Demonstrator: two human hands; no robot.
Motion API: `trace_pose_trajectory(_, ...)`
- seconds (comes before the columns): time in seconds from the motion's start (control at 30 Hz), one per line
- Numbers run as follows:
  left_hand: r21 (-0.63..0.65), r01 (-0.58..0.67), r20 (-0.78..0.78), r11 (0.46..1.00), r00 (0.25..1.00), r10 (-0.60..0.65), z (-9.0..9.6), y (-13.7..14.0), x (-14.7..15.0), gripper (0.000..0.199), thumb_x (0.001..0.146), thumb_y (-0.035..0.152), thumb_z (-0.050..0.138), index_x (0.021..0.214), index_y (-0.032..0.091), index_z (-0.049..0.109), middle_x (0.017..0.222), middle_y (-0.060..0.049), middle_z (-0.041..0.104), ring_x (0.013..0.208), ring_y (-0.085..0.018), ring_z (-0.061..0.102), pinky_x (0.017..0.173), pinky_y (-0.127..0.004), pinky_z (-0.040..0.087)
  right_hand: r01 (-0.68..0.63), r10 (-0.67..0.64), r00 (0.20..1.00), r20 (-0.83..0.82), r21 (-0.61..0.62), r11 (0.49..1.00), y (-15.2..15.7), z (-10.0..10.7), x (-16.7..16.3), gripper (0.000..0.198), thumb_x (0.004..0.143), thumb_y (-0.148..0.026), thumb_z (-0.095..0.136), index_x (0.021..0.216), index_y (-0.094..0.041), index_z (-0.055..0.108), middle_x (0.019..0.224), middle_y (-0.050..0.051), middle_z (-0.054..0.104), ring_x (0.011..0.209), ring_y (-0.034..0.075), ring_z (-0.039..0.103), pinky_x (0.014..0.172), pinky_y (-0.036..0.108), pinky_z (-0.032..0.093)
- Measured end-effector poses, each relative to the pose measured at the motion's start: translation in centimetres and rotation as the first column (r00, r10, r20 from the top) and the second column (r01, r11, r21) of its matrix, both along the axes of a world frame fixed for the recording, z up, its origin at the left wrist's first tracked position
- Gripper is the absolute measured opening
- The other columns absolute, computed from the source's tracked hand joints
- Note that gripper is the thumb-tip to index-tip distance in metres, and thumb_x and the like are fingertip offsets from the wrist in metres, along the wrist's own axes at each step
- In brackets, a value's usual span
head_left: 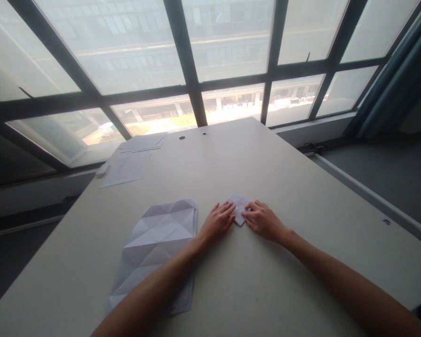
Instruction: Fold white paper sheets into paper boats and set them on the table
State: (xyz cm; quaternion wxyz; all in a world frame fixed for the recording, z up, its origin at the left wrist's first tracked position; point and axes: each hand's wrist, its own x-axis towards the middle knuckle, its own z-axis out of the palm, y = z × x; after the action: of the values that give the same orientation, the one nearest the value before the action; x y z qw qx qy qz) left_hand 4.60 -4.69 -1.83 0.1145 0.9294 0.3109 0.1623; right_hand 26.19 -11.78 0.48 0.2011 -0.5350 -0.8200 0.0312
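A small piece of folded white paper (pixel 240 200) lies on the white table between my two hands, one corner pointing toward me. My left hand (pixel 217 221) rests flat with its fingers stretched over the paper's left side. On the right side, my right hand (pixel 264 220) has its fingers bent together at the paper's edge, gripping it. The fingers of both hands hide part of the paper. Beside and partly beneath my left forearm is a stack of creased white sheets (pixel 161 227) with a grid of fold lines.
Several flat white sheets (pixel 126 167) lie at the table's far left, with a small white crumpled-looking object (pixel 102 170) beside them. A round dark hole (pixel 182 137) sits near the far edge of the table (pixel 294 187). Large framed windows (pixel 228 42) stand behind it.
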Motion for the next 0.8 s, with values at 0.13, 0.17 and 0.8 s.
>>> trace_pose_trajectory(0.13, -0.009, 0.051, -0.058, 0.999, 0.997, -0.051, -0.2, 0.2, -0.2, 0.045, 0.098, 0.039, 0.043, 0.14, 0.023, 0.048, 0.149, -0.011, 0.042, 0.141, -0.025, 0.034, 0.115, -0.049, 0.026, -0.02, 0.021, 0.999, -0.048, 0.014, 1.0, 0.2, -0.5, 0.3, 0.018, 0.086, -0.021, 0.063, 0.102, -0.025, 0.071, 0.104, 0.007, 0.064, 0.101, 0.023, 0.055, 0.09, 0.037, 0.043)
trace_pose_trajectory(0.17, -0.004, 0.058, -0.069, 0.998, 0.996, -0.058, -0.3, 0.2, -0.3, 0.044, 0.098, 0.039, 0.044, 0.14, 0.024, 0.048, 0.15, -0.01, 0.041, 0.142, -0.025, 0.032, 0.115, -0.05, 0.025, -0.022, 0.024, 0.998, -0.065, 0.023, 0.999, 0.3, -0.7, 0.4, 0.018, 0.086, -0.022, 0.064, 0.103, -0.025, 0.071, 0.107, 0.007, 0.063, 0.103, 0.024, 0.054, 0.092, 0.039, 0.043)
trace_pose_trajectory(0.8, 0.041, 0.137, -0.069, 0.99, 0.989, -0.134, 0.4, 0.4, -0.7, 0.04, 0.095, 0.037, 0.054, 0.135, 0.034, 0.054, 0.148, -0.006, 0.045, 0.136, -0.026, 0.041, 0.11, -0.047, 0.035, -0.131, 0.128, 0.968, -0.217, -0.001, 0.991, 2.3, -2.5, 3.0, 0.02, 0.082, -0.017, 0.072, 0.099, -0.027, 0.074, 0.109, 0.004, 0.069, 0.101, 0.02, 0.06, 0.091, 0.034, 0.047)
